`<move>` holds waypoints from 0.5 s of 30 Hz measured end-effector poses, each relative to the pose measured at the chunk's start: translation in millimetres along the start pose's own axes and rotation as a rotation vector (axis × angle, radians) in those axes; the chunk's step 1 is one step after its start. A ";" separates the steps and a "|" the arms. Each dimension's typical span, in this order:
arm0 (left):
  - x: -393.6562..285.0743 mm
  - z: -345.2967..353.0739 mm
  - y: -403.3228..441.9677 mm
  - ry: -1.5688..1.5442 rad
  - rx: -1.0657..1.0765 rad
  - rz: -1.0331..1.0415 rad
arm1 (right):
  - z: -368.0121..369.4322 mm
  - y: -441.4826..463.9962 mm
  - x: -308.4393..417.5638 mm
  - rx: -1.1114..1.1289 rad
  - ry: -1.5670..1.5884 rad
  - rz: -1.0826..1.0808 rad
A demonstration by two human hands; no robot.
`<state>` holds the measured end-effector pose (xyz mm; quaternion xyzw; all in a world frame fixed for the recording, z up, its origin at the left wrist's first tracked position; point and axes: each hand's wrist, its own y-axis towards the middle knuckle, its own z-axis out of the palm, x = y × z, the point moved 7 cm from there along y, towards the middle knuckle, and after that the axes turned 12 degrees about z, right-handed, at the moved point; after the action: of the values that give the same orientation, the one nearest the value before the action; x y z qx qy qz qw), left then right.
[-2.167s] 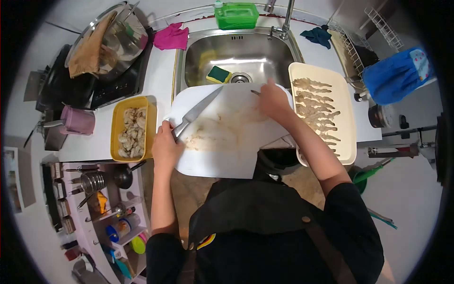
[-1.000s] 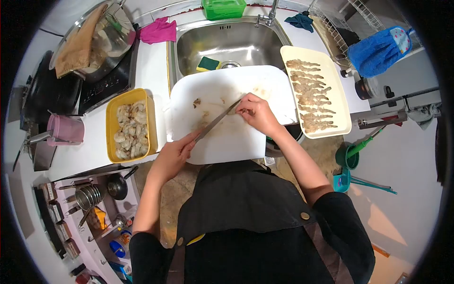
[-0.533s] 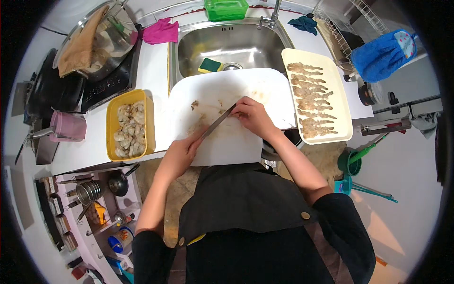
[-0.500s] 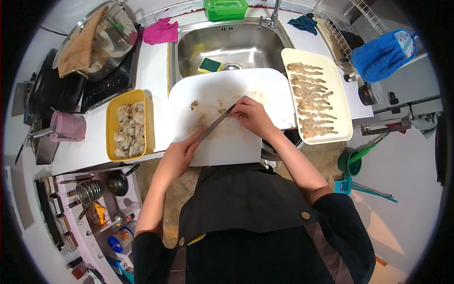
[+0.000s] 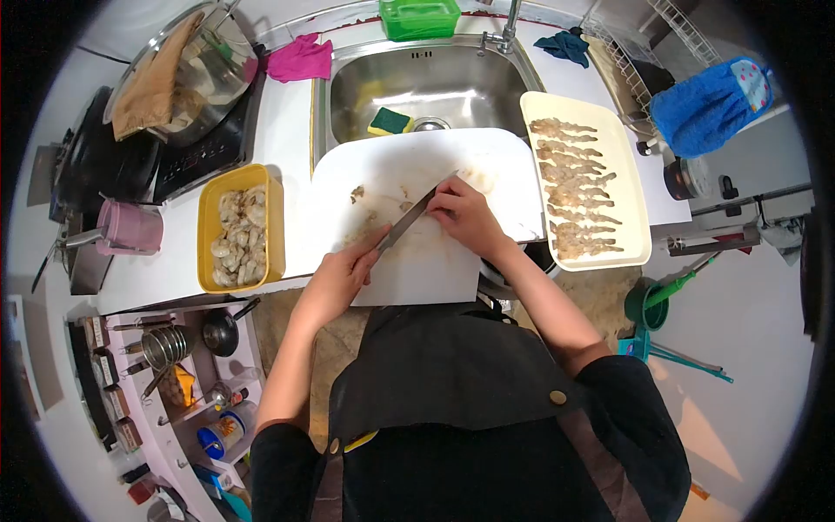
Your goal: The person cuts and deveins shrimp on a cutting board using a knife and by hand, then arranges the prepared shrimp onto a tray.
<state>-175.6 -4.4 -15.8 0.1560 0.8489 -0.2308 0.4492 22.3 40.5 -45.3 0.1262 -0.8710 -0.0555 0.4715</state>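
My left hand (image 5: 335, 283) is wrapped round the handle of a knife (image 5: 404, 228), its blade slanting up and to the right over the white cutting board (image 5: 417, 274). Beside the blade's far end, my right hand (image 5: 463, 211) is closed in a pinch. Its fingertips touch or nearly touch the blade, and whatever they hold is hidden. Brownish scraps (image 5: 357, 193) and wet smears lie on the board. To the right, a cream tray (image 5: 628, 174) carries a column of shrimp (image 5: 574, 187). On the left, peeled-looking shrimp (image 5: 239, 235) fill a yellow container (image 5: 206, 248).
Behind the board is a steel sink (image 5: 374, 83) with a faucet (image 5: 500, 39) and a sponge (image 5: 390, 122). A large pot (image 5: 204, 96) stands on a cooktop (image 5: 196, 161) at left. A pink cup (image 5: 130, 226) sits near the counter's left end. Shelves of pans are below.
My left hand has moved slightly up and right with the knife, so the blade reaches farther past my right fingers. My right hand stays nearly in place. The view has shifted a little.
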 end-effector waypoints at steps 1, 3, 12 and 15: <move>2.7 0.8 -1.3 -0.003 -0.005 0.002 | -0.2 0.1 0.1 -0.018 -0.013 -0.023; 9.8 1.1 -10.6 -0.008 -0.017 0.002 | 1.2 0.0 -1.3 -0.031 -0.025 -0.034; 10.2 -40.6 -19.1 0.501 -0.324 0.170 | 0.0 11.9 9.0 -0.015 0.245 0.136; 9.4 -37.2 3.0 0.732 -0.444 0.222 | 9.4 15.1 18.1 0.063 0.292 0.089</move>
<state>-205.0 18.5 -6.2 0.2173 0.9592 0.0772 0.1637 2.4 49.9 -32.6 0.1089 -0.7991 0.0116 0.5912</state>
